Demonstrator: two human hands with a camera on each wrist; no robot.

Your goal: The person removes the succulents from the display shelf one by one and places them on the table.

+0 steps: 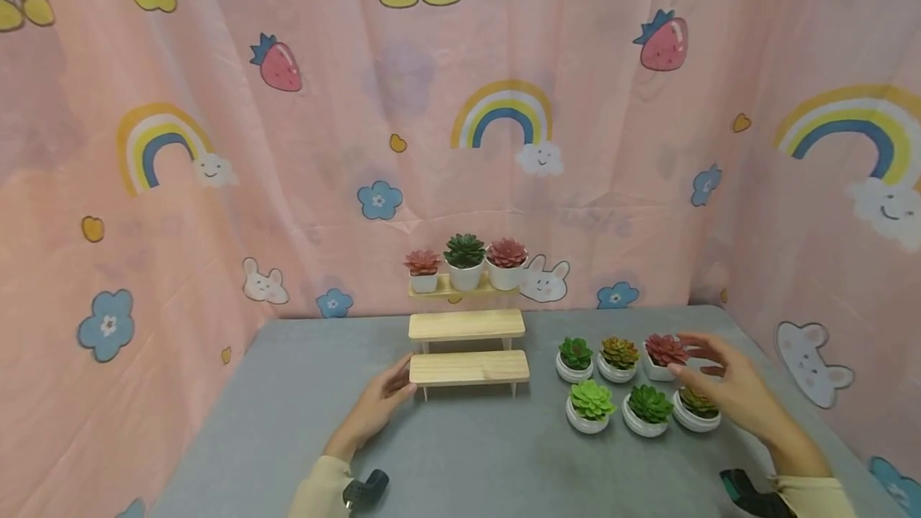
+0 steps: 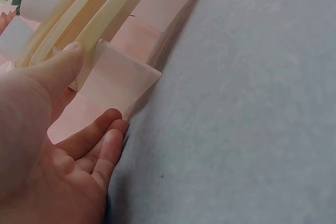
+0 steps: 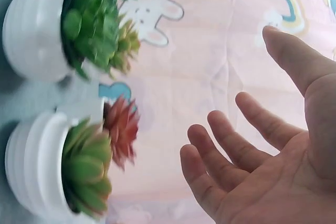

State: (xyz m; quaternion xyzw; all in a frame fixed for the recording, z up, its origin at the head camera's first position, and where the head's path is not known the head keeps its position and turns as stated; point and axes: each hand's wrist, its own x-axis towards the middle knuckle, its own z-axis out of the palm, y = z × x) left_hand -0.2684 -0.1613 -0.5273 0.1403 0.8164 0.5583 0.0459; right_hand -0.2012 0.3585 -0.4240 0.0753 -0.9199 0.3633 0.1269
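Nearest, an orange-tinged succulent sits by the right grip, its fingers parted and holding nothing; just beyond, the red succulent, back right in the cluster on the desk, is best taken by its white pot, sparing the leaves. The left grip, loosely bent, thumb against the front wooden shelf, should press lightly to avoid jolting the three potted succulents farther back.

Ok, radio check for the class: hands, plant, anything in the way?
Left hand touching stepped shelf. Right hand open, beside red succulent, not gripping it. Front-right succulent close by, might crowd the grasp.
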